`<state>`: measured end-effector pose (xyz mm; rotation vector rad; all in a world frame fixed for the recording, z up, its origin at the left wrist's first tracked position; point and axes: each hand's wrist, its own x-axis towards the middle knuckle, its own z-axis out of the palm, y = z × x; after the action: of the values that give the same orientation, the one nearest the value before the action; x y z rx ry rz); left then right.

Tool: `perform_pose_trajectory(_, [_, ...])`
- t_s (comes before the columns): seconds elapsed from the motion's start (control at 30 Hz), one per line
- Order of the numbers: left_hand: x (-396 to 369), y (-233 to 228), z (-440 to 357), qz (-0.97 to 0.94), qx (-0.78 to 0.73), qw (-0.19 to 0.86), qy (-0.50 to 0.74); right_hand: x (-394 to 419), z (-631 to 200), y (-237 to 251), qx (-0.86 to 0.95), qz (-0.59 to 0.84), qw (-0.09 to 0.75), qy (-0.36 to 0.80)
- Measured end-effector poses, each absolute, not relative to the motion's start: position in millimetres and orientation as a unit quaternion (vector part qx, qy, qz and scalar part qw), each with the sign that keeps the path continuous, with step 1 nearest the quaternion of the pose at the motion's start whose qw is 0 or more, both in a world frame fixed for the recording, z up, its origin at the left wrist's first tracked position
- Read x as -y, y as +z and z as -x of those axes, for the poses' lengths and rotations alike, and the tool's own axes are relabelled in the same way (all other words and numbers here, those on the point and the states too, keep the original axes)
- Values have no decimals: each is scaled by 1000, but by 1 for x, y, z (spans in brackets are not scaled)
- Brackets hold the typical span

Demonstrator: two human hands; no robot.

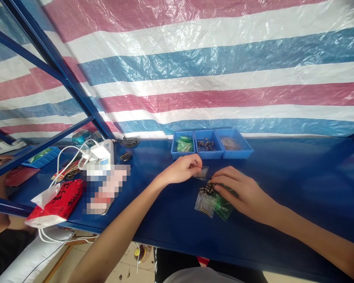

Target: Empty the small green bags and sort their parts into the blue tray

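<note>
My left hand (pixel 183 169) is closed, its thumb and fingers pinched at the edge of a small clear plastic bag (pixel 204 173) lying on the blue table. To the right, my right hand (pixel 244 192) reaches in with thumb and fingertips pressed together beside a little heap of dark and shiny metal pieces (pixel 205 189). Whether a piece sits between those fingertips is too small to make out. Partly beneath this hand lies a green plastic bag (pixel 223 207). Another clear bag (pixel 205 204), with thin metal pieces inside, overlaps its left side.
Behind my hands stand three blue bins: one with green packets (pixel 184 144), one with dark metal parts (pixel 205 144), one with clear bags (pixel 229 143). Leftward are a white power strip (pixel 106 151), a red tissue pack (pixel 61 202) and a blue metal frame (pixel 76 94). Another person's arm shows far left.
</note>
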<state>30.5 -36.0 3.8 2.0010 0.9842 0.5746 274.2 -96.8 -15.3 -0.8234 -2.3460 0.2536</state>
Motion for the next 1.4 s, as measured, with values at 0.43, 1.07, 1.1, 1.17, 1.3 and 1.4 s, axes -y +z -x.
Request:
perform_pose_trajectory(0.43, [53,-10,-61,-684,-366,553,304,89,-277,-24,862,354,360,43])
perform_pose_trajectory(1.07, [69,3,-66,-833,-349,252,348,89,-279,-9,759,444,392,269])
perform_pose_trajectory(1.1, [69,3,-66,-832,-351,255,347,90,-279,-9,756,446,389,280])
perform_pose_trajectory(1.17, [69,2,-67,-826,-360,270,338,90,-280,-9,741,447,394,310])
perform_pose_trajectory(1.3, [68,-2,-67,-785,-371,361,340,89,-284,-10,735,424,413,330])
perform_pose_trajectory(1.4, [65,-3,-67,-732,-349,457,367,89,-286,-9,753,392,409,336])
